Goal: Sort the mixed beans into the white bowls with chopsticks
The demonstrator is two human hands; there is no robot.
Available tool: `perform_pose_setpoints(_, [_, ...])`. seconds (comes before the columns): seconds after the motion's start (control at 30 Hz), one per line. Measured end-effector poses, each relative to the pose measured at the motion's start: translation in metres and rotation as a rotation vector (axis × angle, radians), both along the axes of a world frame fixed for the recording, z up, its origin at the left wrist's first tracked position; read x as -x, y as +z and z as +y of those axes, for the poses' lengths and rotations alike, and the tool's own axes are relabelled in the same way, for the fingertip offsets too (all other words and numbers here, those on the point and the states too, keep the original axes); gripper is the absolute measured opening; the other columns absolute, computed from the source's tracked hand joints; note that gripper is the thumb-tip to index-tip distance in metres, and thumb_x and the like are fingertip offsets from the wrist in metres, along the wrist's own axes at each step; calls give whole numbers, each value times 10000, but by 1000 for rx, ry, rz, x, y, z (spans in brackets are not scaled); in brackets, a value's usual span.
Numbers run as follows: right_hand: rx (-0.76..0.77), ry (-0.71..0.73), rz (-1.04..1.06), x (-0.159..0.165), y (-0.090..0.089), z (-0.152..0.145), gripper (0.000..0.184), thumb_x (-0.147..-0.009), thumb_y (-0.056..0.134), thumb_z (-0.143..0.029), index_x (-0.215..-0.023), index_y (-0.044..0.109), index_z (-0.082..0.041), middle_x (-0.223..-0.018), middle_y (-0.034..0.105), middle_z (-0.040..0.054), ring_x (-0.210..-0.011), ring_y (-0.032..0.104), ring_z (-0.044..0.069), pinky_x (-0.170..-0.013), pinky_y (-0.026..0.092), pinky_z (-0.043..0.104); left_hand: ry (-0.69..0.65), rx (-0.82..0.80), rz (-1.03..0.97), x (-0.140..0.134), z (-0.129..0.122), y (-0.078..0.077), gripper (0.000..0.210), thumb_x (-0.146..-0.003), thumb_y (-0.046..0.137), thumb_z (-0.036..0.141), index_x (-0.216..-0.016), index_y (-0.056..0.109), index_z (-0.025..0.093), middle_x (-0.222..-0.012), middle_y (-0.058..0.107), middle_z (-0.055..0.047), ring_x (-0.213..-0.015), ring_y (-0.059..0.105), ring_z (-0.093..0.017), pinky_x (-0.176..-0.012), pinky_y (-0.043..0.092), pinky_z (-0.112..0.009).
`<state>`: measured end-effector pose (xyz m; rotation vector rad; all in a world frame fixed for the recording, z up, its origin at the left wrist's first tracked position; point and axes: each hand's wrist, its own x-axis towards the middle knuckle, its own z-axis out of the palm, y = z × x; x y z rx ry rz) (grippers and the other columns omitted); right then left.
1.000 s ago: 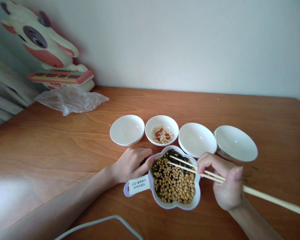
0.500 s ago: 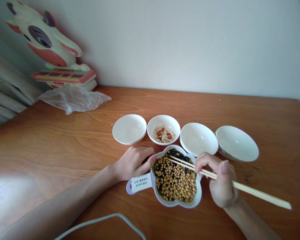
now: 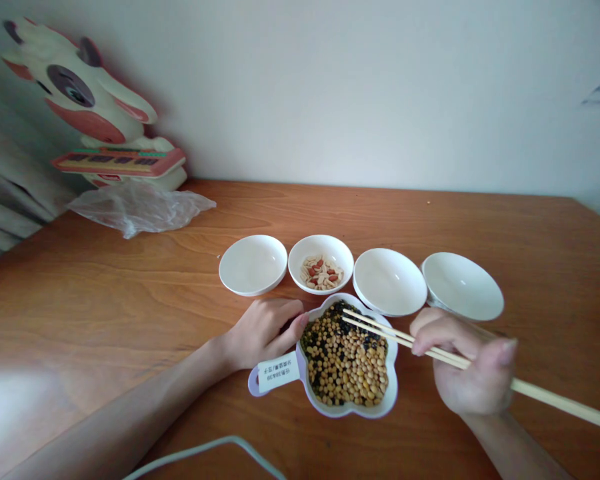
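Observation:
A white, lilac-edged bowl (image 3: 393,393) with a scalloped outline and a labelled handle sits on the table, filled with yellow soybeans (image 3: 360,370) and dark and green beans. My left hand (image 3: 267,330) rests at its upper left side, thumb against the rim and fingers curled; the fingertips are partly hidden. To the right of the bowl, my right hand (image 3: 467,360) grips a pair of wooden chopsticks (image 3: 560,398). Their tips lie close together over the dark beans near the far rim. I cannot make out any bean between them.
Behind the bowl stand four white bowls in a row; the second from left (image 3: 293,267) contains pale seeds and red-brown peanuts (image 3: 321,273). A plastic bag (image 3: 145,210) and a cow-shaped toy keyboard (image 3: 120,160) are at back left. A pale cable (image 3: 200,450) crosses the front.
My right hand has moved right, away from the scalloped bowl's rim, and the chopstick tips have shifted slightly right over the beans. My left hand stays on the rim. The view has shifted slightly.

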<state>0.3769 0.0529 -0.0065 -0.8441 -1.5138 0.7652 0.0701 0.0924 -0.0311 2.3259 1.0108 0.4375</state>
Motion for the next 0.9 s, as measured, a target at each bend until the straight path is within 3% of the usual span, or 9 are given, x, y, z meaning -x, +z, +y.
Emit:
perform_pose_setpoints(0.13, [-41,-122,66,-24,9,8,771,-1032,238,-672,-645,760,-257,-559,612,72,-574,576,231,-594,428,404,5,8,9,0,0,0,342,-1099,349,339,-803,444,197,-738,585,-1,-647,501,-132,-634,345,-294])
perform_pose_setpoints(0.2, [-85,-229,124,-34,11,15,739,-1040,287,-622,-566,713,-248,-483,536,77,-531,552,233,-580,403,415,5,2,6,0,0,-1,343,-1099,350,341,-801,440,197,-732,580,1,-639,492,-129,-628,339,-294])
perform_pose_setpoints(0.3, [-6,-313,218,-40,9,26,710,-1034,304,-608,-531,655,-249,-454,474,75,-479,512,218,-523,363,407,5,2,1,0,0,-2,341,-1098,353,338,-801,444,197,-727,574,3,-631,488,-126,-625,340,-292])
perform_pose_setpoints(0.43, [64,-338,251,-38,3,32,698,-1041,297,-586,-562,663,-233,-517,516,78,-474,508,189,-457,319,371,11,13,-1,1,0,-3,342,-1096,357,345,-808,464,194,-724,579,1,-615,488,-124,-612,347,-285])
perform_pose_setpoints(0.63, [63,-314,92,-27,-7,26,712,-1045,290,-608,-615,701,-218,-587,598,63,-500,509,174,-460,351,341,12,6,-1,1,-1,-4,328,-1094,367,338,-826,486,192,-734,594,-3,-613,496,-122,-607,361,-275])
perform_pose_setpoints(0.9, [-183,-290,-224,-26,-24,24,611,-1084,281,-424,-726,727,-206,-694,673,74,-590,596,188,-505,391,342,16,10,1,0,0,-2,334,-1097,362,344,-823,479,192,-735,590,-1,-622,502,-121,-616,365,-278])
